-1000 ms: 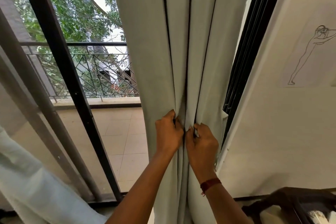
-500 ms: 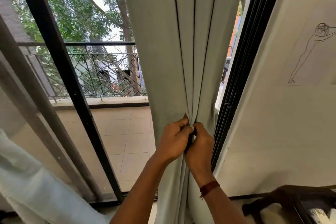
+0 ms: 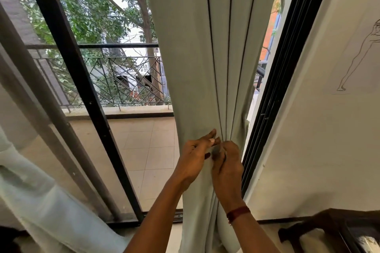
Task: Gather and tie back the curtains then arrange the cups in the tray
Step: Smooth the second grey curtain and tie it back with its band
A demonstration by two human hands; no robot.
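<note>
Curtain (image 3: 207, 51) bunched at window's right edge, beside frame (image 3: 287, 72). Left hand (image 3: 195, 160) and right hand (image 3: 228, 162) pinched tight on folds, touching, probably to hold gather for tying. No cups visible.

We pinch the pale curtain (image 3: 197, 51) into pleats | left hand (image 3: 195, 162) and right hand (image 3: 227, 167) touching at the folds | red thread (image 3: 238, 212) on our right wrist | black door frame (image 3: 287, 51) just beside.
</note>
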